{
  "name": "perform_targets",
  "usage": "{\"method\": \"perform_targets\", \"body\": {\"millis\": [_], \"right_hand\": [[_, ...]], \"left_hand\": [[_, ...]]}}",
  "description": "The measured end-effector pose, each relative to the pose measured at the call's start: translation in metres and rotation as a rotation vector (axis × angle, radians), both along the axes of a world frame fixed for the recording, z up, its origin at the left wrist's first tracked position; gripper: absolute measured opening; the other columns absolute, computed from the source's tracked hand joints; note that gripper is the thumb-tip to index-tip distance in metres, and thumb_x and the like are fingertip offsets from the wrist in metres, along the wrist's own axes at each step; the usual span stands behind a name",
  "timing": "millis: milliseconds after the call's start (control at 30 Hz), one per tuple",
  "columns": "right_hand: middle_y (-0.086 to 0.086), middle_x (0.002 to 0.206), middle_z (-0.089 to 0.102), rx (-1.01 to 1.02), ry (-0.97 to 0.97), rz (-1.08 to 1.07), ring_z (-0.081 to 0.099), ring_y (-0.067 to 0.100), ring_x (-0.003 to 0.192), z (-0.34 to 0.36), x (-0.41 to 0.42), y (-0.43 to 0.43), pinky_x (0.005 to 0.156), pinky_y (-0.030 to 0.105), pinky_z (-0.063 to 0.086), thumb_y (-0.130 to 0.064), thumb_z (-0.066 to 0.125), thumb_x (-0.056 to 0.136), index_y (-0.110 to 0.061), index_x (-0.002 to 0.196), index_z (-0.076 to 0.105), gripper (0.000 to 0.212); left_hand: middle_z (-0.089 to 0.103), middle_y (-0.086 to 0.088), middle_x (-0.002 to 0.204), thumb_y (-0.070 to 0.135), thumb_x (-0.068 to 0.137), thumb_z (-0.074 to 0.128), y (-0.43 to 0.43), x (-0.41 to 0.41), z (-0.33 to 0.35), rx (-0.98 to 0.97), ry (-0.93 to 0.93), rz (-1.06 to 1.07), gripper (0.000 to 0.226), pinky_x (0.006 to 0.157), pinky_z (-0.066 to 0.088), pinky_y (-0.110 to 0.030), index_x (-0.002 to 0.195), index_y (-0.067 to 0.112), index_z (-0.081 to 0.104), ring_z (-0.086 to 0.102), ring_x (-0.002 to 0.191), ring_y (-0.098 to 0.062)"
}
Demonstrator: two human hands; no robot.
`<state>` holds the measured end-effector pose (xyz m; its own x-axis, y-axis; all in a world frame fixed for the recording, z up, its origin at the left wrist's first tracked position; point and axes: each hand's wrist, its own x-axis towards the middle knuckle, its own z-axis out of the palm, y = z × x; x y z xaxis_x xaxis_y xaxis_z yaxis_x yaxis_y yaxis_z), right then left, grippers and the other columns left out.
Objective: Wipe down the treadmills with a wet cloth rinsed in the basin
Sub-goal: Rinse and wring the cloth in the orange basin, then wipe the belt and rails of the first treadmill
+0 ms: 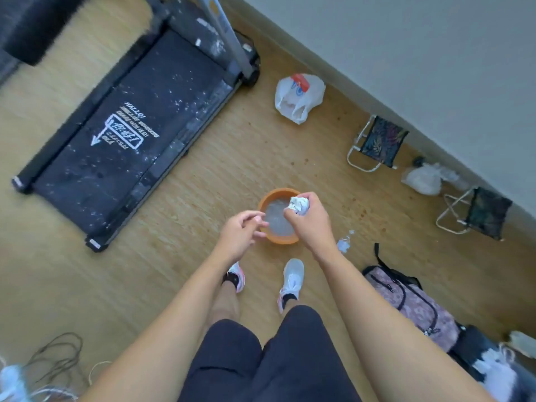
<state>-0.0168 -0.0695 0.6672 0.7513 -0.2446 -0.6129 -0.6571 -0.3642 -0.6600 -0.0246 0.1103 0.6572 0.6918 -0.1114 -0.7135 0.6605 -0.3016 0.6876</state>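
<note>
The cloth (298,206) is balled in the right hand (308,219) above the orange basin (271,236) on the floor — left hand (240,232) beside it, fingers loosely curled, empty. The dusty treadmill (127,134) lies far left.

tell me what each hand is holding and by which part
The right hand grips the balled-up cloth around its middle, over the basin; the left hand holds nothing.

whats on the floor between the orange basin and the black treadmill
Nothing: in the head view, only bare wood-look floor stretches between the round orange plastic basin of water and the dusty black treadmill.
</note>
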Motion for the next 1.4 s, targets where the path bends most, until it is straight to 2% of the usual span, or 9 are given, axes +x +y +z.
{"method": "perform_targets", "body": {"millis": [67, 167, 233, 367, 533, 600, 733, 967, 1400], "right_hand": [[-0.005, 0.092, 0.065, -0.041, -0.032, 0.182, 0.06, 0.016, 0.082, 0.038, 0.004, 0.018, 0.066, 0.032, 0.04, -0.028, 0.067, 0.093, -0.023, 0.113, 0.055, 0.025], [-0.004, 0.089, 0.062, -0.098, -0.116, 0.433, 0.059, 0.013, 0.078, 0.085, 0.013, 0.051, 0.067, 0.035, 0.038, -0.031, 0.064, 0.095, -0.021, 0.11, 0.052, 0.022], [-0.001, 0.089, 0.063, -0.107, -0.179, 0.583, 0.059, 0.016, 0.079, 0.112, 0.019, 0.083, 0.065, 0.037, 0.039, -0.031, 0.063, 0.096, -0.019, 0.106, 0.051, 0.02], [0.004, 0.099, 0.065, -0.109, -0.271, 0.838, 0.06, 0.023, 0.088, 0.159, 0.026, 0.154, 0.071, 0.035, 0.04, -0.032, 0.063, 0.099, -0.017, 0.113, 0.051, 0.023], [0.002, 0.1, 0.064, -0.092, -0.42, 1.065, 0.06, 0.022, 0.09, 0.197, 0.039, 0.238, 0.073, 0.033, 0.041, -0.029, 0.064, 0.098, -0.018, 0.113, 0.053, 0.022], [0.0, 0.1, 0.064, -0.139, -0.424, 1.203, 0.061, 0.021, 0.091, 0.177, 0.065, 0.363, 0.074, 0.033, 0.044, -0.03, 0.064, 0.097, -0.021, 0.113, 0.053, 0.021], [-0.004, 0.1, 0.062, -0.12, -0.429, 1.251, 0.059, 0.014, 0.087, 0.187, 0.077, 0.392, 0.071, 0.031, 0.042, -0.03, 0.065, 0.098, -0.025, 0.112, 0.053, 0.019], [-0.001, 0.104, 0.065, -0.148, -0.32, 1.078, 0.064, 0.019, 0.091, 0.165, 0.171, 0.578, 0.07, 0.034, 0.052, -0.032, 0.065, 0.097, -0.025, 0.12, 0.055, 0.026], [-0.008, 0.099, 0.064, -0.159, -0.243, 0.595, 0.066, 0.011, 0.081, 0.15, 0.437, 0.64, 0.064, 0.031, 0.052, -0.032, 0.066, 0.099, -0.029, 0.119, 0.056, 0.022]], "left_hand": [[0.071, -0.006, 0.106, 0.012, 0.101, 0.061, 0.036, -0.012, 0.031, 0.145, -0.044, -0.022, 0.015, 0.077, 0.058, -0.024, 0.114, 0.015, 0.065, 0.07, 0.092, -0.025], [0.071, 0.004, 0.109, 0.043, 0.08, 0.061, 0.095, -0.032, 0.052, 0.263, -0.089, 0.092, 0.025, 0.1, 0.056, -0.046, 0.103, 0.035, 0.066, 0.07, 0.105, -0.021], [0.071, 0.011, 0.112, 0.054, 0.077, 0.055, 0.126, -0.047, 0.091, 0.314, -0.142, 0.213, 0.031, 0.101, 0.055, -0.045, 0.104, 0.042, 0.066, 0.07, 0.105, -0.016], [0.069, 0.01, 0.125, 0.032, 0.101, 0.056, 0.165, -0.088, 0.162, 0.526, -0.231, 0.388, 0.033, 0.101, 0.051, -0.034, 0.134, 0.03, 0.061, 0.067, 0.11, -0.016], [0.065, -0.002, 0.137, 0.03, 0.104, 0.051, 0.222, -0.115, 0.164, 0.661, -0.203, 0.443, 0.045, 0.1, 0.049, -0.037, 0.149, 0.025, 0.05, 0.062, 0.123, -0.024], [0.064, -0.003, 0.139, 0.029, 0.104, 0.052, 0.322, -0.117, 0.128, 0.622, -0.146, 0.594, 0.046, 0.101, 0.049, -0.037, 0.15, 0.024, 0.048, 0.062, 0.124, -0.023], [0.063, 0.001, 0.137, 0.03, 0.103, 0.055, 0.339, -0.121, 0.119, 0.566, -0.14, 0.638, 0.045, 0.1, 0.051, -0.038, 0.147, 0.03, 0.049, 0.064, 0.115, -0.016], [0.056, 0.01, 0.146, 0.024, 0.103, 0.054, 0.554, -0.019, 0.103, 0.541, -0.175, 0.561, 0.043, 0.101, 0.05, -0.037, 0.146, 0.027, 0.05, 0.064, 0.113, -0.012], [0.044, 0.01, 0.153, 0.025, 0.103, 0.058, 0.73, 0.354, 0.106, 0.623, -0.376, -0.048, 0.043, 0.11, 0.044, -0.041, 0.145, 0.025, 0.048, 0.049, 0.135, -0.016]]}}
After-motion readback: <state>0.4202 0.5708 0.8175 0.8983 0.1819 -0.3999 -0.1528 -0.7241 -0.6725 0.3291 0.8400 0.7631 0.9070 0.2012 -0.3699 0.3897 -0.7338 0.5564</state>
